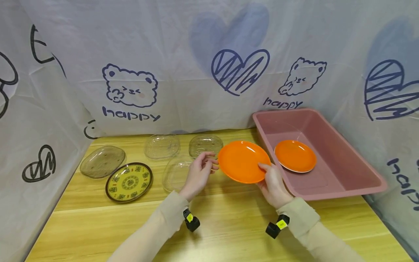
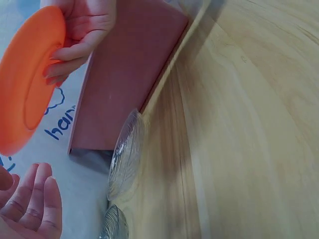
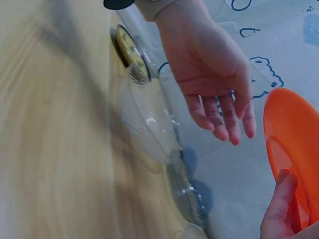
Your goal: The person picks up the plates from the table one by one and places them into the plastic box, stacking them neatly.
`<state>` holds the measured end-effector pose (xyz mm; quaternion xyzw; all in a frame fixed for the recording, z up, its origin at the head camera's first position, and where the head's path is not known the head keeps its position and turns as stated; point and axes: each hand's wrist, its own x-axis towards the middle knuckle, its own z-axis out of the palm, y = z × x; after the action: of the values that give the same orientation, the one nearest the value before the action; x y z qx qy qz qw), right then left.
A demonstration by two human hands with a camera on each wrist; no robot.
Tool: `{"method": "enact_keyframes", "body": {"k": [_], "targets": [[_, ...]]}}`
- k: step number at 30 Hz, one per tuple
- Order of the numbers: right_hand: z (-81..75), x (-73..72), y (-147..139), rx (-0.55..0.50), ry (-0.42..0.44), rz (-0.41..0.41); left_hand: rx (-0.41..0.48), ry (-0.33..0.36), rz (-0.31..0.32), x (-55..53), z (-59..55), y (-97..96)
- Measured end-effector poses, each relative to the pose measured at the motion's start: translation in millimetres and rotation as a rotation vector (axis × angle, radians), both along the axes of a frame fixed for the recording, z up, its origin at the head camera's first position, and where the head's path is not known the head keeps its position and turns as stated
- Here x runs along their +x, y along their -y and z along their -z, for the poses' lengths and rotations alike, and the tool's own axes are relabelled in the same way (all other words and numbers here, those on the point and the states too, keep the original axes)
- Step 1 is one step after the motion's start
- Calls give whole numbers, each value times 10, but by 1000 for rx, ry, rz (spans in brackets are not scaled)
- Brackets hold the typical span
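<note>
An orange plate (image 1: 243,162) is held up above the table, its near right edge pinched by my right hand (image 1: 274,183) with the thumb on top and fingers underneath. My left hand (image 1: 200,173) is just left of that plate, apart from it, its fingers loosely bent and holding nothing. In the right wrist view the left hand (image 3: 214,74) shows its palm with a gap between fingertips and plate. A second orange plate (image 1: 295,155) lies inside the pink basin (image 1: 340,145) at the right.
Clear plastic dishes (image 1: 162,146) stand toward the back, one partly behind my left hand. A smoky dish (image 1: 103,162) and a yellow patterned plate (image 1: 129,182) with a dark rim lie at the left. A printed white cloth (image 1: 183,102) hangs behind the wooden table (image 1: 229,233).
</note>
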<state>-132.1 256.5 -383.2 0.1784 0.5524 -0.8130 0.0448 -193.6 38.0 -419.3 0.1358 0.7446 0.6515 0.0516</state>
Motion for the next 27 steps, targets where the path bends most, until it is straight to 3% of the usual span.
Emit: {"method": "enact_keyframes", "body": {"k": [11,20,27], "targets": [[-263,-54,-237,-34,3,60,-62,-122,20,-8,-128,-166],[-357,-82,-443,-106,-5,100,-147,-226,72,-5,-314,-328],[-406,-101,-623,-158,-42,118,-204,-278,123,18,-389,-457]]}}
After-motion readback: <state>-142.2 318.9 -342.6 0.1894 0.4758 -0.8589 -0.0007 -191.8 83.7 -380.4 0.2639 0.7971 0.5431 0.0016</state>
